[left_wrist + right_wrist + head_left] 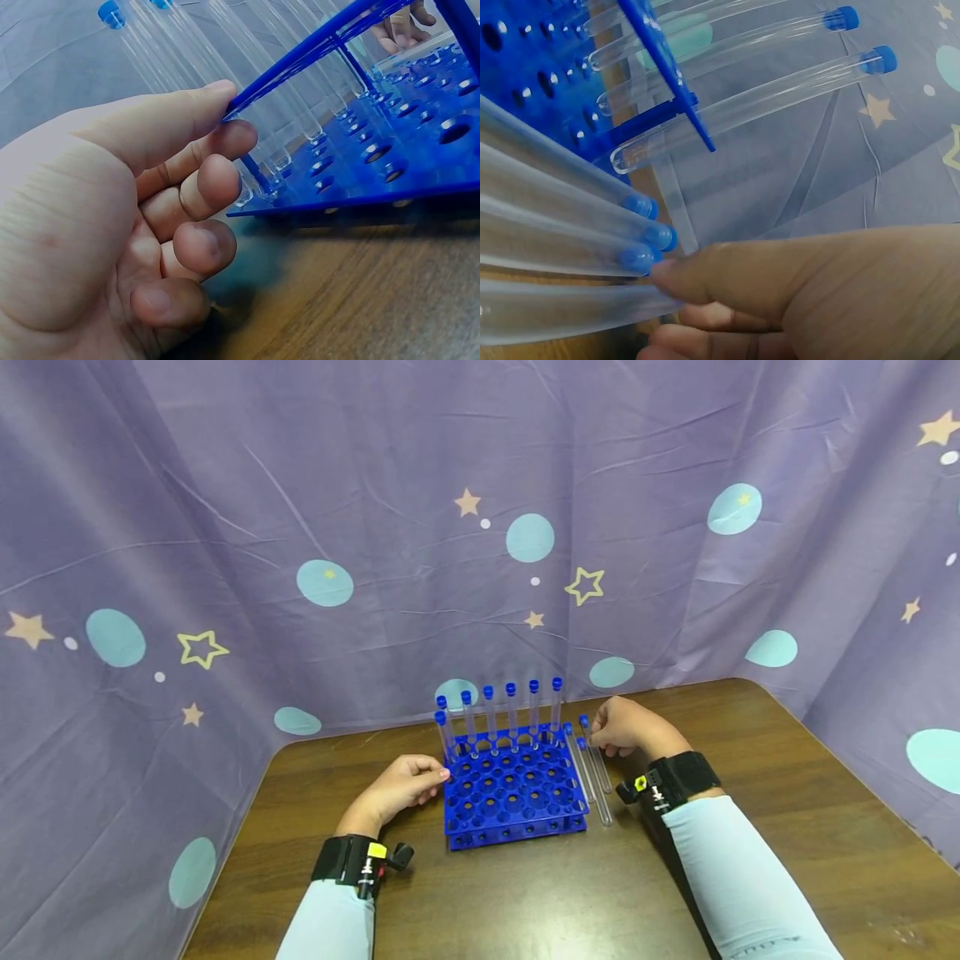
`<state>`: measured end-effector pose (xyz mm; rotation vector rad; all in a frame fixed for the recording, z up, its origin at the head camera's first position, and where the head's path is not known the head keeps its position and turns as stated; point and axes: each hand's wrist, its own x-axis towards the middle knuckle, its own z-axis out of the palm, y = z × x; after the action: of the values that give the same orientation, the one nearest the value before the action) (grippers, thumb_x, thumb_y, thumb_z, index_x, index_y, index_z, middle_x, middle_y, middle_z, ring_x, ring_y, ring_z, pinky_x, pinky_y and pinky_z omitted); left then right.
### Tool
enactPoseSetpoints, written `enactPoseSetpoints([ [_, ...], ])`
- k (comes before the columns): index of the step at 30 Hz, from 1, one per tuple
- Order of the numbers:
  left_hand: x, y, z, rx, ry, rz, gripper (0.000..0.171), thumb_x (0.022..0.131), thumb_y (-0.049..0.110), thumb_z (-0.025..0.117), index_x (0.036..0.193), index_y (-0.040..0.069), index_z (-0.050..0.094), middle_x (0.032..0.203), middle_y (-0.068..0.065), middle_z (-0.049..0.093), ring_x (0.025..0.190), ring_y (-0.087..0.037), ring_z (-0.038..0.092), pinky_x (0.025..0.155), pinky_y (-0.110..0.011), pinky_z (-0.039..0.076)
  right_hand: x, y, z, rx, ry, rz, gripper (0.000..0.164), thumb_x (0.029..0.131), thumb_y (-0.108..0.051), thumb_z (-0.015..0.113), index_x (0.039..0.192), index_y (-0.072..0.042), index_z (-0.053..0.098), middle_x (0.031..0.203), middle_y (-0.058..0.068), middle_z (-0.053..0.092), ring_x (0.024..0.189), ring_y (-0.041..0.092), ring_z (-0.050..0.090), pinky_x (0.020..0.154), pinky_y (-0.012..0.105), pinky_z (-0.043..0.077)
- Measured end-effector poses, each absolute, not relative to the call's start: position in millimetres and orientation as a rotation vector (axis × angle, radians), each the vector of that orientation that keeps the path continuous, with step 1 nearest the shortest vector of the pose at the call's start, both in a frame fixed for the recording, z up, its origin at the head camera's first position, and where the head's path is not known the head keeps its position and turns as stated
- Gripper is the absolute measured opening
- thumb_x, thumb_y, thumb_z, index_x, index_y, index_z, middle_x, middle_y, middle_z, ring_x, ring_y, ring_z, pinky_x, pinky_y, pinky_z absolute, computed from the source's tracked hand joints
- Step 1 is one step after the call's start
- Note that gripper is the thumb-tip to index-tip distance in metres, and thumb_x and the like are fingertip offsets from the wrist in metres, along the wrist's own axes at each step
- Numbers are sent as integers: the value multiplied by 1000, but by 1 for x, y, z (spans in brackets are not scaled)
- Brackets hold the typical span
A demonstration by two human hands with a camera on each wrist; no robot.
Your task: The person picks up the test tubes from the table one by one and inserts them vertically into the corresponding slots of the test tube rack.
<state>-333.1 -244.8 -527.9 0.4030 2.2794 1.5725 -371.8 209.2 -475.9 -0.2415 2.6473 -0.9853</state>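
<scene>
A blue test tube rack (517,793) stands on the table, with several clear blue-capped test tubes (512,710) upright along its back row and one at the left. My left hand (405,783) pinches the rack's left edge between thumb and index finger; the other fingers curl loosely below, as the left wrist view shows. To the right of the rack, more capped tubes (555,202) lie side by side on the table. My right hand (628,727) pinches the capped end of the outermost test tube (562,311); its cap is hidden by the fingers.
The brown wooden table (600,893) extends to both sides and in front of the rack. A purple curtain (420,568) with stars and ovals hangs right behind the table's back edge. Dark straps with small cameras (678,779) sit on both wrists.
</scene>
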Motion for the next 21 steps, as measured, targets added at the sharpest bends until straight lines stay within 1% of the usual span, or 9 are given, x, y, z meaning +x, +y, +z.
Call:
enactPoseSetpoints([
  [6,-333,-246,-528,403,2279,1583,18,111,20,72,99,8,77,71,7,61,61,-8,53,59,-22,45,-371,210,-480,-207,2651,-994,12,95,-12,82,87,-6,76,77,7,76,69,19,78,64,37,67],
  [13,-332,-245,-524,404,2275,1593,21,112,18,71,104,0,77,72,7,61,61,-8,53,60,-22,47,-372,211,-479,-130,2664,-982,14,96,-12,82,87,-7,73,75,8,76,67,19,76,63,37,66],
  [15,-332,-246,-525,401,2276,1593,22,112,19,71,104,-1,77,72,7,61,61,-8,53,60,-23,47,-372,210,-480,-118,2680,-953,15,96,-14,82,87,-7,72,75,8,75,67,19,75,63,37,65],
  [21,-333,-246,-529,406,2285,1584,25,112,20,72,104,-3,76,72,7,61,61,-8,53,60,-23,47,-373,210,-484,-96,2692,-914,20,95,-16,85,96,-6,68,78,7,71,69,20,73,64,38,64],
])
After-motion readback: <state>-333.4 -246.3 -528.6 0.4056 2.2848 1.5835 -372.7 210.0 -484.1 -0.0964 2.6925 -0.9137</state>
